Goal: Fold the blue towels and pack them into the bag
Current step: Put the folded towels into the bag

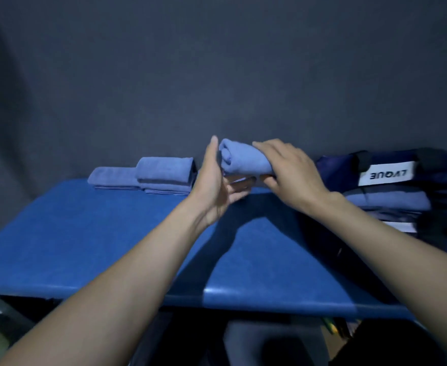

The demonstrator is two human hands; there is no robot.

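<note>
Left grip (218,180) open, right grip (287,171) curled.

Blue table (111,247) carries 2 folded-towel stacks (161,178) and a bag (438,196).

I see the table (111,249) covered in a smooth blue skin with a slight sheen, a bright glint along its near edge. On its far left, the stacked towels (161,175) look soft, matt terry. The rolled towel (243,161) above its far edge is the same napped cloth. At its right, the bag (441,196) is dark woven fabric with a white label (387,174).
</note>
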